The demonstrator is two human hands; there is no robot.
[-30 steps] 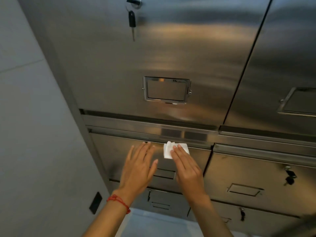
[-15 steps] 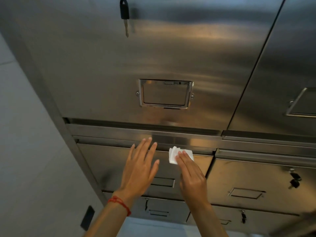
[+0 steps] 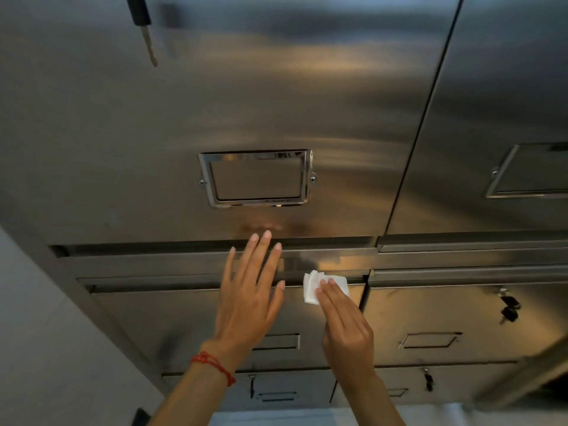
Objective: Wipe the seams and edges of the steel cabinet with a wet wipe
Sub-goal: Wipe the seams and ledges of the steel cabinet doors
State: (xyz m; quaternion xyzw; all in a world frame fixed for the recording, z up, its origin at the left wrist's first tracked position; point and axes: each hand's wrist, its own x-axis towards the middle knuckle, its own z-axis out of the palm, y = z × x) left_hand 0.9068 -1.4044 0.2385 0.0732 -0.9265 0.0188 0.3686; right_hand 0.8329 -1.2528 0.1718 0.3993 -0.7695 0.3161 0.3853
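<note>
- Wet wipe (image 3: 322, 287), folded and white, lies against the steel cabinet (image 3: 276, 103) at the drawer's top edge seam, pressed by the right hand (image 3: 347, 327) with straight fingers.
- Left hand (image 3: 249, 296) hovers beside it, fingers spread flat, holding nothing.

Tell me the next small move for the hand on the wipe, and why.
Probably slide the right hand rightward, keeping the wet wipe pressed along the top edge of the drawer. Its straight fingers hold the wipe flat on that seam, just short of the vertical gap between the drawer columns, so that last stretch looks unwiped. The left hand rests open on the steel.
</note>
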